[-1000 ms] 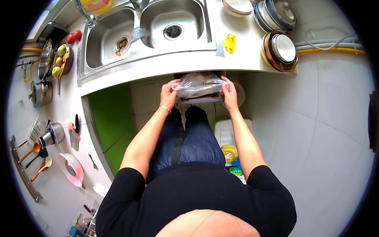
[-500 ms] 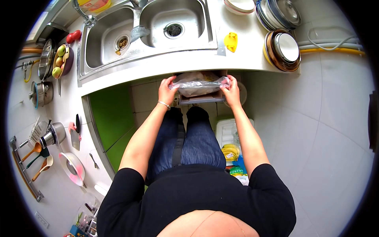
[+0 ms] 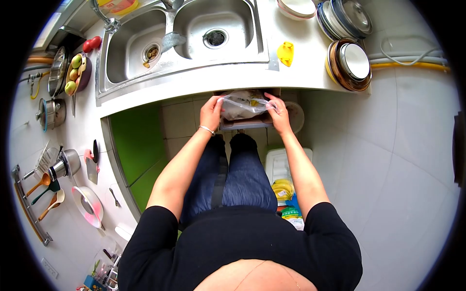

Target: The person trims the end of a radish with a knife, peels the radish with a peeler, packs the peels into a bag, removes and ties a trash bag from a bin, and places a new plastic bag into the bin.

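A clear plastic bag (image 3: 238,110) lies in an open drawer or bin (image 3: 246,121) below the counter edge, its mouth parted and something yellow showing inside. The bag's left rim is pinched by my left hand (image 3: 210,112), which wears a bracelet. On the other side, my right hand (image 3: 278,114) has its fingers closed on the right rim. The bag's far side and the back of the drawer are hidden under the counter.
Above the hands is a double sink (image 3: 213,36). A yellow item (image 3: 286,53) and stacked dishes (image 3: 354,60) stand on the right counter. Bananas (image 3: 282,189) lie in a white bin (image 3: 279,162) by my right leg. A fruit bowl (image 3: 83,75) stands at left.
Both hands have moved slightly closer together. The bag's rim, stretched straight before, now sags and its mouth shows open, with yellow visible inside.
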A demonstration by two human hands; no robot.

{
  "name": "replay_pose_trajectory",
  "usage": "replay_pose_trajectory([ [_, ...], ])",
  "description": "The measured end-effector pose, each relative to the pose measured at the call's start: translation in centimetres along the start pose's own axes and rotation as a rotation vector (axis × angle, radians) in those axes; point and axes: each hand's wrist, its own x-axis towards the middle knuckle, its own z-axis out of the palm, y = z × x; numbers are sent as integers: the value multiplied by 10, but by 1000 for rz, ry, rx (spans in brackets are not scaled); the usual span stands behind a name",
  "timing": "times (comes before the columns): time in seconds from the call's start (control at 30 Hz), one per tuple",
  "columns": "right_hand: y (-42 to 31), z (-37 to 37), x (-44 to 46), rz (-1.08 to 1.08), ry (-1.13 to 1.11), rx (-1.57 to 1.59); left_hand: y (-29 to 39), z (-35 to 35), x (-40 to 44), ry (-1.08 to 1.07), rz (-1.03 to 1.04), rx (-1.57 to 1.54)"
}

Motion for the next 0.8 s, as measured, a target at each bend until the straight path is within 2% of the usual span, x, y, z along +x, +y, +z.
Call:
replay_pose_trajectory([
  [0.07, -4, 8, -4, 294, -117, 373, -6, 13, 0, -33, 49, -129],
  [0.1, -8, 14, -5, 299, -161, 273, -7, 21, 0, -44, 33, -165],
  [0.13, -12, 22, -4, 312, -157, 311, -8, 29, -2, -57, 15, -200],
  [0.2, -14, 39, -2, 263, -48, 347, -5, 40, -6, -68, 13, -138],
  [0.27, -17, 52, -4, 240, -1, 181, 3, 47, -7, -63, 35, -66],
  [0.33, -18, 54, -3, 273, -75, 208, 5, 49, -3, -51, 5, -58],
  [0.4, -27, 49, -2, 259, -150, 125, 9, 48, 2, 41, 210, 173],
  [0.43, -34, 47, -2, 246, -224, 40, 14, 49, 1, 42, 209, 172],
  [0.5, -33, 50, 4, 180, -220, -7, 24, 54, -4, 168, 383, 438],
  [0.53, -34, 51, 6, 113, -215, -53, 24, 55, -4, 86, 324, 370],
  [0.6, -30, 53, 8, 146, -171, -6, 29, 50, -6, -115, 373, 437],
  [0.63, -22, 53, 8, 147, -222, -44, 30, 47, -6, -130, 523, 457],
  [0.67, -15, 54, 6, 150, -271, -81, 31, 44, -10, -133, 521, 457],
  [0.7, -14, 59, 3, 126, -111, -5, 42, 39, -17, -112, 365, 293],
  [0.73, -11, 57, 3, 124, -111, -5, 48, 34, -19, -87, 212, 131],
  [0.8, -5, 50, 6, 312, -227, 196, 12, 26, -11, -37, 280, 156],
])
